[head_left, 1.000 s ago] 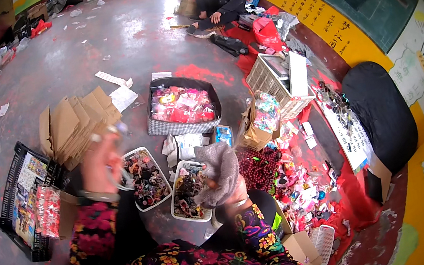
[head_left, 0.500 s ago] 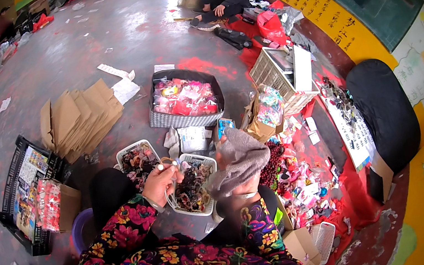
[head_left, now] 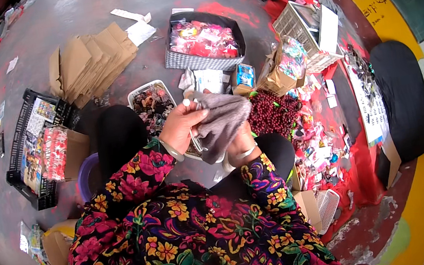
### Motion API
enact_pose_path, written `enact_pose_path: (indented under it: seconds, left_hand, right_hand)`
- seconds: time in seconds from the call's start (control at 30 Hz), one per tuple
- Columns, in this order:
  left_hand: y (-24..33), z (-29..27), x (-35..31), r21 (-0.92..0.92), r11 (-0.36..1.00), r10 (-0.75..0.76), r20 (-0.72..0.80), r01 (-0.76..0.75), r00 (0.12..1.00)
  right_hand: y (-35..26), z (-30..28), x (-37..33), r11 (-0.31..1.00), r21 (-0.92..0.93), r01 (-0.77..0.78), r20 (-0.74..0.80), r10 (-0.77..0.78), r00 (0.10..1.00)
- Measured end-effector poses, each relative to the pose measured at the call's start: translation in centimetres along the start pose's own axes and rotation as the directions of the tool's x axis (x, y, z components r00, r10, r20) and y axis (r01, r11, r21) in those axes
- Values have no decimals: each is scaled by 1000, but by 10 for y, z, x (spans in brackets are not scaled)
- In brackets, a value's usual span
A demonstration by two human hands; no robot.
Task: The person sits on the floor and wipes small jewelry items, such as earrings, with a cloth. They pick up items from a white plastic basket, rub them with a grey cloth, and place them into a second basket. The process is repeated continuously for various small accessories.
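Observation:
A grey-mauve fuzzy cloth (head_left: 224,119) is stretched between my two hands above my lap. My left hand (head_left: 180,128) pinches at its left edge, together with a thin pale loop (head_left: 197,142) hanging below the fingers. A small white round bit shows at my left fingertips. My right hand (head_left: 243,143) is closed around the cloth's lower right side, its fingers mostly behind the fabric. Under the cloth, a white basket lies largely hidden. Just left of it, another white basket (head_left: 150,88) holds dark hair ties.
Beyond stands a grey woven bin (head_left: 200,60) of pink packets. Flattened cardboard (head_left: 94,62) and a black crate (head_left: 30,151) lie left, near a purple bucket (head_left: 89,177). Right are dark red beads (head_left: 275,113), scattered trinkets (head_left: 322,156) and a cream crate (head_left: 300,42). Someone sits far off.
My left hand has come over to the cloth with the pale loop and now meets its left edge. The cloth is spread lower between both hands. The view has tilted down.

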State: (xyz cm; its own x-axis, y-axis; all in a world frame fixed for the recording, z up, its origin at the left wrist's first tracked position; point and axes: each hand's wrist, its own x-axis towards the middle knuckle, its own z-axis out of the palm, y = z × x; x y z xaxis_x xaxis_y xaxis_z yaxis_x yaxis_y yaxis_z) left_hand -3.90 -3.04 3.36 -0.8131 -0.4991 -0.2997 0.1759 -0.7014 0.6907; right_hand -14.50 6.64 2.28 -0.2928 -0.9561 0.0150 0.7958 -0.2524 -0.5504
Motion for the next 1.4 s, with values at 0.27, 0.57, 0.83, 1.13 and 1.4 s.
enact_pose_path:
  seconds: [0.27,0.57,0.83,1.13,1.4]
  left_hand:
    - [63,28,-17,288,905,247,243,-313,938]
    - [97,45,-41,389,809,387,211,-441,897]
    - [66,61,-23,494,779,183,410,-386,894]
    - [59,8,-2,473,852,130,221,-223,966]
    - [55,5,-9,213,974,11,295,-77,955]
  right_hand:
    - [0,-35,-3,996,-87,28,-63,-34,997]
    - [-37,-13,-25,983,-178,-39,209,77,975]
    - [-6,15,-11,469,-779,417,433,-78,898]
    - [-27,5,-14,184,-972,148,163,71,984]
    - [-32,-57,22,-675,-725,-132,73,-267,961]
